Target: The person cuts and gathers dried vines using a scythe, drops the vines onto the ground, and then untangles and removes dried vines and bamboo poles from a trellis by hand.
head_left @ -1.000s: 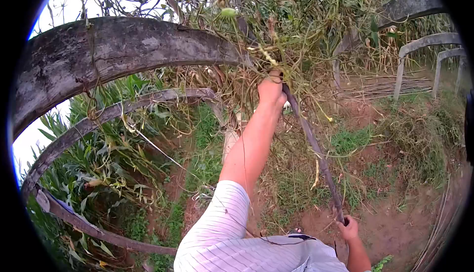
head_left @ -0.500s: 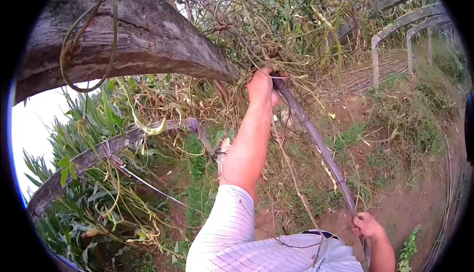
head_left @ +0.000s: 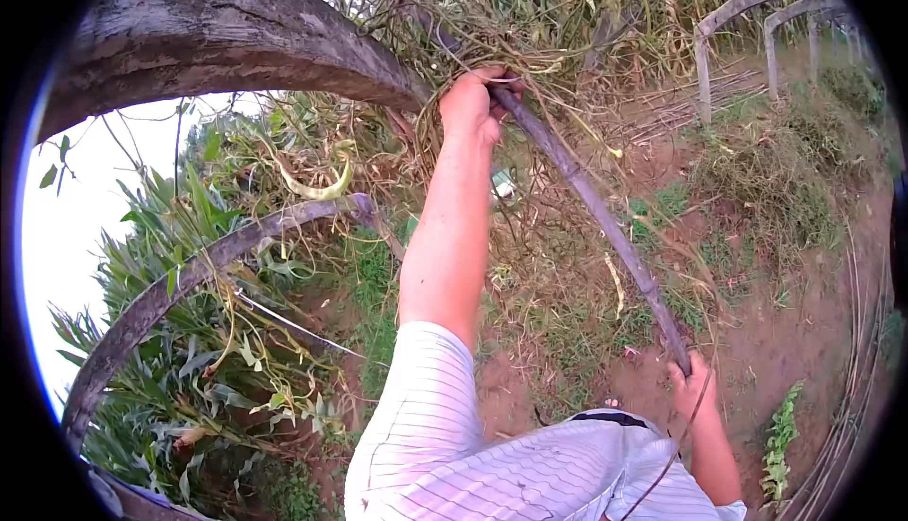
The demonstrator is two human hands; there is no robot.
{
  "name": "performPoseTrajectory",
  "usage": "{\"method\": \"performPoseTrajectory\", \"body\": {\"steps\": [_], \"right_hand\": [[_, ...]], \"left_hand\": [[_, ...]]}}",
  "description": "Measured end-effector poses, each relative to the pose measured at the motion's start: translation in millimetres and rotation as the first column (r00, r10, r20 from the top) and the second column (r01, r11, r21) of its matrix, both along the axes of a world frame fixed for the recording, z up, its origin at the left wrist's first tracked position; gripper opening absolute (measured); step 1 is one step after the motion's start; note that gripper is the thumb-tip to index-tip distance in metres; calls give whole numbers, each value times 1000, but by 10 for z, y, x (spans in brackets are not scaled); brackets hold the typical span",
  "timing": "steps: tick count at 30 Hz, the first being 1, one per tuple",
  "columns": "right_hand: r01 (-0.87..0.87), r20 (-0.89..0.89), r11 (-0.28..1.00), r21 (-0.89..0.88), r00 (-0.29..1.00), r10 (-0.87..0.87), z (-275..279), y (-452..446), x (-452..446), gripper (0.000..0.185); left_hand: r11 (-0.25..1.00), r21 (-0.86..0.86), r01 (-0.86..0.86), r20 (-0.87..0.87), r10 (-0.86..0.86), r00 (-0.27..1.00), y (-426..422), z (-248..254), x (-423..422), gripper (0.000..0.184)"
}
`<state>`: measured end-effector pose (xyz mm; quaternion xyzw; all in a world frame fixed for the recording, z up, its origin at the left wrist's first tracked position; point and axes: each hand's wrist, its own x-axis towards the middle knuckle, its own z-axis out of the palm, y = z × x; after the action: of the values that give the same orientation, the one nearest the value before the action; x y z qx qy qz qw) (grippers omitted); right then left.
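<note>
A dark bamboo pole (head_left: 598,209) slants from the tangle of dry vines (head_left: 530,39) down to the lower right. My left hand (head_left: 470,105) reaches up and is closed around its upper part, close under the vines. At the pole's lower end, my right hand (head_left: 693,385) is closed on it, near my striped shirt. The pole's top disappears among the stems. A thin dry vine stem (head_left: 695,408) hangs in front of my right forearm.
A thick concrete arch beam (head_left: 246,34) spans the upper left, with a thinner arch (head_left: 213,256) below it. A pale curved pod (head_left: 317,188) hangs between them. Corn plants (head_left: 189,360) stand left; more arches (head_left: 757,10) and long thin sticks (head_left: 842,426) lie right.
The view has shifted, and my left hand appears higher and further left. My right hand has risen with the pole; the pole showed below that hand earlier and now ends at it.
</note>
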<state>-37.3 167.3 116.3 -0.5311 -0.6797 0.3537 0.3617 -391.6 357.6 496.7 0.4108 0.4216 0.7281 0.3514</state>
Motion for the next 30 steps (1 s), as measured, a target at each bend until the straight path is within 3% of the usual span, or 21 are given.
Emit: {"method": "performPoseTrajectory", "body": {"steps": [1, 2, 3, 5, 6, 7, 9, 13, 15, 16, 18, 19, 21, 23, 25, 26, 27, 28, 29, 30], "right_hand": [[4, -35, 1000, -8, 999, -5, -36, 2, -10, 30], [-17, -26, 987, -159, 1000, 13, 13, -39, -21, 28], [-9, -32, 988, -157, 999, 4, -10, -66, -66, 28], [-28, -111, 982, 184, 993, 49, -67, -97, -122, 24], [-53, -34, 999, 0, 998, 53, -8, -102, -99, 21], [-51, -23, 999, 6, 998, 51, 3, -100, -106, 21], [103, -298, 990, -93, 946, -126, -41, -73, -158, 19], [71, -271, 989, 129, 962, -34, -264, 69, 9, 16], [-123, -339, 968, -217, 940, 43, -358, 122, 72, 28], [-119, -333, 971, -209, 942, 44, -373, 171, 113, 28], [-491, -523, 834, -253, 794, 309, -357, 263, 196, 48], [-488, -513, 838, -245, 799, 315, -197, 272, 232, 48], [-791, -837, 436, -430, 530, 135, 184, 273, 327, 63], [-816, -850, 396, -420, 506, 142, 245, 346, 358, 61], [-823, -849, 279, -495, 526, 44, 162, 434, 368, 64], [-784, -802, 395, -479, 573, 166, 203, 420, 383, 62], [-783, -803, 399, -477, 573, 164, 36, 405, 373, 62], [-597, -613, 718, -358, 730, 300, -251, 377, 351, 58], [-379, -369, 919, -109, 874, 317, -411, 365, 346, 55], [-253, -253, 966, -59, 940, 230, -40, 209, 258, 41]], "left_hand": [[999, -19, 25, -28, -26, 999, -65, -64, -15, 13], [998, -31, 56, -63, -58, 996, -110, -74, -22, 13], [997, -30, 65, -69, -67, 995, -179, -104, -17, 13], [970, 22, 243, -47, -242, 969, -329, -220, -38, 15], [932, 8, 364, -97, -361, 927, -318, -334, -155, 23], [931, 18, 365, -90, -362, 928, -338, -433, -155, 23], [946, -131, 298, -212, -320, 923, -370, -611, -114, 30], [914, -112, 390, -76, -399, 914, -383, -740, 93, 26], [901, -67, 429, -47, -432, 900, -323, -860, 167, 25], [902, -73, 426, -39, -429, 902, -308, -907, 230, 25], [884, -86, 460, -10, -463, 886, -293, -955, 337, 26], [887, -62, 458, -2, -459, 888, -295, -938, 362, 26], [878, -46, 476, 7, -476, 879, -293, -868, 357, 24], [873, -41, 486, 19, -485, 874, -286, -827, 317, 22], [958, -30, 286, 11, -286, 958, -143, -714, 267, 16], [953, -28, 303, 37, -302, 953, -97, -619, 198, 11], [963, -69, 260, 52, -257, 965, -69, -505, 155, 10], [972, -78, 222, 21, -221, 975, -58, -378, 126, 10], [979, -87, 184, -9, -185, 983, -27, -279, 105, 10], [978, -79, 191, -40, -195, 980, 52, -224, 87, 13]]}}
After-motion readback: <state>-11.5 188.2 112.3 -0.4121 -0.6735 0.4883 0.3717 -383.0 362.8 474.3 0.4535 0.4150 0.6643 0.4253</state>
